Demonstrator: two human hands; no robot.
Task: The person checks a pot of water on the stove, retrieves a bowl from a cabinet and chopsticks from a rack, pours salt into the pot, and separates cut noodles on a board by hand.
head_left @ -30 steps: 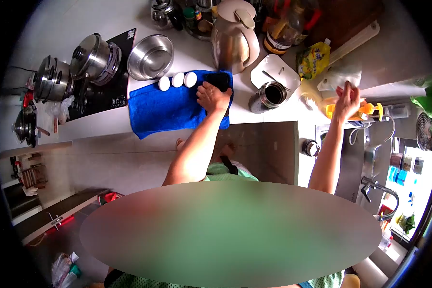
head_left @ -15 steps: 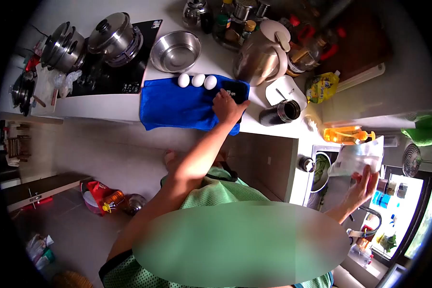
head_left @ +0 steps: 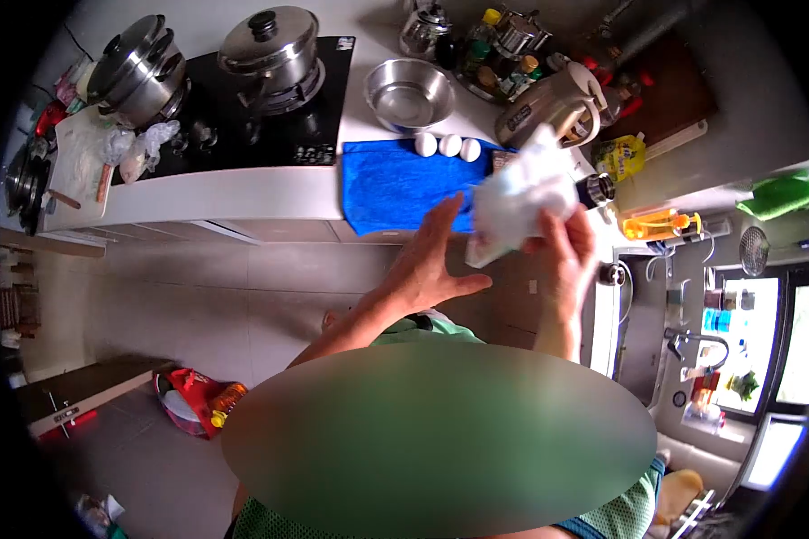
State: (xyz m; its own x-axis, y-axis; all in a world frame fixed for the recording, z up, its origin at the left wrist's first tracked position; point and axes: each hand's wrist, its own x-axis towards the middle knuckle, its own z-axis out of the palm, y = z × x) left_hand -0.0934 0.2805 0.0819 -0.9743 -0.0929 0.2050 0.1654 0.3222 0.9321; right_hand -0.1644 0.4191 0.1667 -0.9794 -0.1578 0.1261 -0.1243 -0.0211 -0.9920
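Observation:
My right hand (head_left: 566, 250) grips a pale, crinkled plastic packet (head_left: 523, 193), which is smeared by motion in front of my body. Just left of it is my left hand (head_left: 427, 265), fingers and thumb spread, holding nothing. Beyond both hands a blue towel (head_left: 395, 184) lies on the counter, its right part covered by the packet. Three white eggs (head_left: 450, 145) rest in a row along the towel's far edge. A metal bowl (head_left: 411, 97) stands behind the eggs.
Two lidded pots (head_left: 274, 54) stand on the black hob (head_left: 216, 135) at the left. A beige kettle (head_left: 548, 108), condiment bottles and an opened black flask (head_left: 597, 189) are at the right. The sink (head_left: 640, 310) lies farther right, by the window.
My left hand has left the phone on the towel and drawn back, opening. My right hand has brought the packet left from the sink side. The view has turned right.

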